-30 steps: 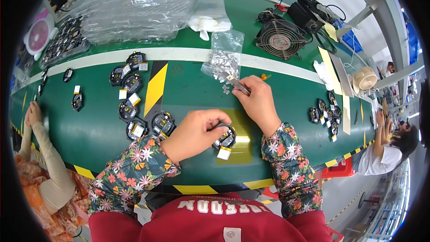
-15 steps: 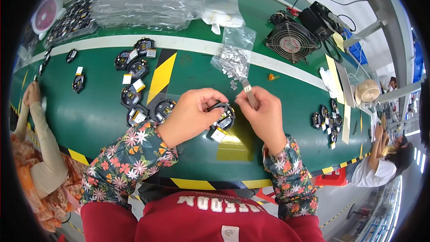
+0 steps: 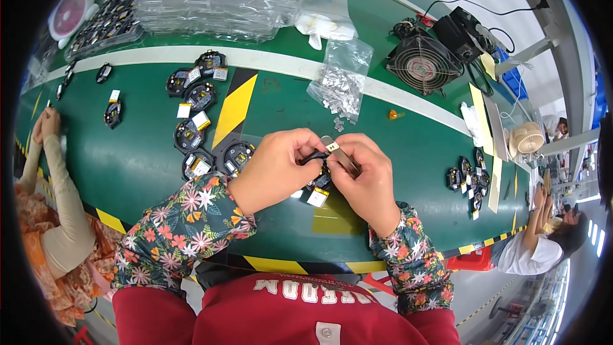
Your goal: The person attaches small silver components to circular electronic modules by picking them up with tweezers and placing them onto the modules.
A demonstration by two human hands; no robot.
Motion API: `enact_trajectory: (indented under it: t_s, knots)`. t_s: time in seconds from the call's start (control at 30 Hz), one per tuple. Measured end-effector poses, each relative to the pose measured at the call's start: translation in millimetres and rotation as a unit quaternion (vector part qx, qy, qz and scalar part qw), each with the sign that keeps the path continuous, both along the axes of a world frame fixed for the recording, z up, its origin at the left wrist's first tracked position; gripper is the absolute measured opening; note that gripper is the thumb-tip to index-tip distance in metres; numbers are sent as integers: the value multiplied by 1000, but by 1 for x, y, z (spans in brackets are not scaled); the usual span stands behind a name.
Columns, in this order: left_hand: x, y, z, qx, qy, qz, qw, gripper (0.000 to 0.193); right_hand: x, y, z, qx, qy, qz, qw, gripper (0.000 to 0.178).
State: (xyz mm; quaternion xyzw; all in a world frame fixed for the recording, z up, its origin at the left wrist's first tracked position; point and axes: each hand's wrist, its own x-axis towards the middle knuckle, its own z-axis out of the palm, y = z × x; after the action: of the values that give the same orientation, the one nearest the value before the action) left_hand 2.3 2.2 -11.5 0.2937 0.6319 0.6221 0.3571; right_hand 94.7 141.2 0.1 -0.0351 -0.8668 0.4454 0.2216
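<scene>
My left hand [image 3: 271,169] is closed round the rim of a round black watch-like housing [image 3: 323,180], whose white battery [image 3: 318,197] hangs out on the near side. My right hand [image 3: 369,182] grips metal tweezers [image 3: 345,161], their tips at the housing's far edge, beside my left fingertips. Whether the tips pinch a piece is too small to tell. Beyond my hands lies a clear bag [image 3: 341,86] of small grey metal pieces, a few of them loose [image 3: 339,124] at its mouth. A yellowish see-through sheet [image 3: 338,217] lies under the housing.
More round housings [image 3: 190,134] with batteries lie left of my hands, and another group [image 3: 469,180] lies to the right. A black fan [image 3: 423,62], plastic trays [image 3: 217,0] and an orange scrap [image 3: 396,114] are farther back. Co-workers sit on both sides.
My right hand has brought the tweezers from the bag's mouth toward me and left, over the housing. My left hand still holds the housing.
</scene>
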Motion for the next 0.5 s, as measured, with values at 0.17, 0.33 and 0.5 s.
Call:
enact_trajectory:
  t_s: [0.17, 0.33, 0.5]
  knots:
    - [-3, 0, 1, -11, 16, 1, 1000, 12, -3, -1, -4, 10, 17, -7, 1000, 11]
    - [-6, -2, 8, -43, 35, 10, 998, 16, -6, -4, -9, 36, 53, 0, 998, 14]
    - [-4, -3, -9, 19, 26, 5, 999, 22, -3, -8, -1, 110, 72, 12, 991, 18]
